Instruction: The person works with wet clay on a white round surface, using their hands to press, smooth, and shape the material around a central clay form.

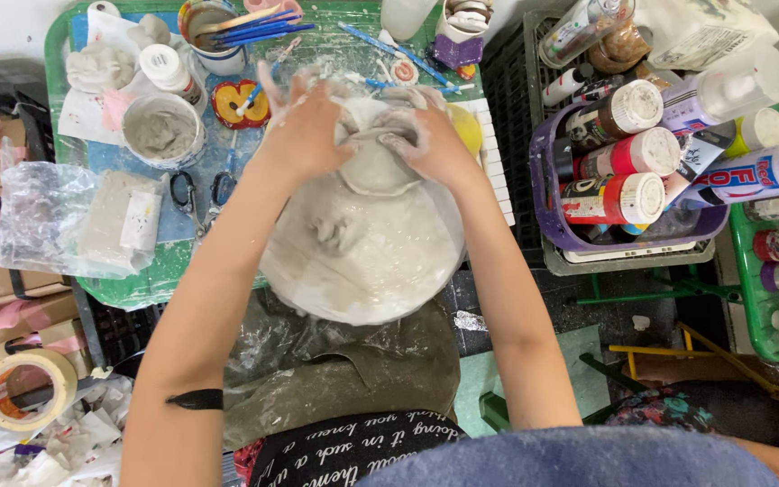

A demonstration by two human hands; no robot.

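both hands, left hand (307, 133) and right hand (432, 140), cup a wet clay pot (377, 162) on a round white board (362, 261), grip closed loosely around it.

- Paint bottles (619, 162) with red-and-white labels are lying in a purple basket (642, 242) at right.
- A clear plastic bag (69, 221) holding a grey block is resting at left.
- Cardboard boxes (11, 307) are stacking at far left.

Wet grey clay (376, 162) looks matt and smeary under both clay-coated hands, on a slick white wheel (362, 261), beside glossy plastic paint bottles (619, 176) and crinkly clear plastic bag (56, 216).
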